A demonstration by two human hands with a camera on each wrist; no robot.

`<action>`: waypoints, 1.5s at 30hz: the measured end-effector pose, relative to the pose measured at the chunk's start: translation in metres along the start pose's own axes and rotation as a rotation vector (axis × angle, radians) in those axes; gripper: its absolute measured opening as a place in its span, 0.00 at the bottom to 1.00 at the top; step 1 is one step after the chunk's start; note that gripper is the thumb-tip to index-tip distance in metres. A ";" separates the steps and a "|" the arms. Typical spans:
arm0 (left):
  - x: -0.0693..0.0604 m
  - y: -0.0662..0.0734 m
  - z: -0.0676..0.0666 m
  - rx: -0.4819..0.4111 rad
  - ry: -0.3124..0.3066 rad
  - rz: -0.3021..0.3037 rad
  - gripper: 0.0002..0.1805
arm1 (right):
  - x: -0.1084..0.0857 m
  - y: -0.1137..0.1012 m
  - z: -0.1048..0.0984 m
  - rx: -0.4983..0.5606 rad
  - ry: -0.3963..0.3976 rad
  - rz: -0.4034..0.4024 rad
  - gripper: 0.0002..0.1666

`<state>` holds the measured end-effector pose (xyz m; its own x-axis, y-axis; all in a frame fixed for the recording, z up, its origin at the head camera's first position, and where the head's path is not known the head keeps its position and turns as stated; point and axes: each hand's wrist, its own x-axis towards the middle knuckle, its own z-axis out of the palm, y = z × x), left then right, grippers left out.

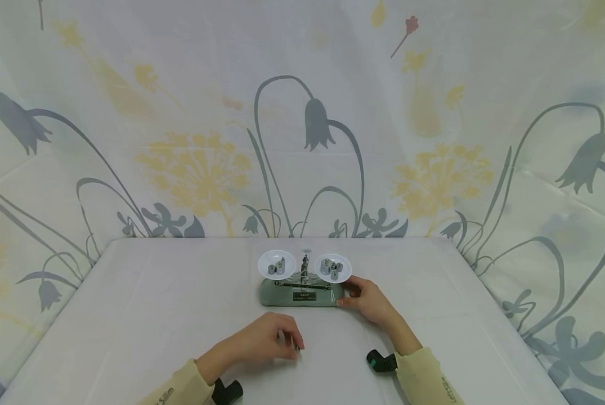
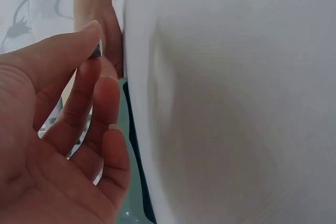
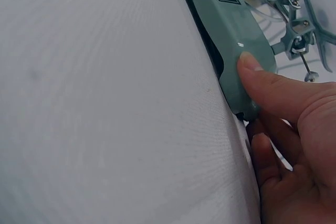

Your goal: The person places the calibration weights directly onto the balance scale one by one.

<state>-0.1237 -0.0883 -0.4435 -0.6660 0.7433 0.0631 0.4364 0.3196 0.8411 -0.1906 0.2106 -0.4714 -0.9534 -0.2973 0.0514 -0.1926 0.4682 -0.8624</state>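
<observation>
A small silver metal piece (image 2: 97,51), probably a weight, is pinched between the thumb and index finger of my left hand (image 1: 265,340), low over the table in front of the balance scale. My right hand (image 1: 369,304) grips the right end of the scale's green base (image 3: 239,80), with the thumb on its front and the other fingers curled behind. The scale has two white pans. In the left pan (image 1: 265,260) stand a few metal weights (image 1: 279,266). Several more weights (image 1: 325,265) stand in the right pan (image 1: 345,274).
A white cloth covers the table (image 1: 170,292). Behind it hangs a flower-printed curtain (image 1: 302,169). A black wrist device (image 1: 381,361) sticks out at the right sleeve, and another (image 1: 228,392) at the left sleeve.
</observation>
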 end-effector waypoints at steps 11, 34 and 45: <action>-0.002 0.008 -0.011 0.039 0.030 -0.044 0.07 | 0.000 0.002 0.000 -0.015 -0.002 -0.007 0.35; -0.005 0.014 -0.042 0.029 0.078 -0.009 0.06 | 0.001 0.003 0.000 -0.015 0.013 0.018 0.34; -0.007 0.021 -0.056 0.055 0.114 0.015 0.06 | 0.001 0.003 0.001 -0.019 0.017 0.017 0.35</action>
<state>-0.1443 -0.1195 -0.3966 -0.7218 0.6780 0.1390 0.4775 0.3425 0.8091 -0.1920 0.2114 -0.4746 -0.9604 -0.2750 0.0452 -0.1801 0.4886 -0.8537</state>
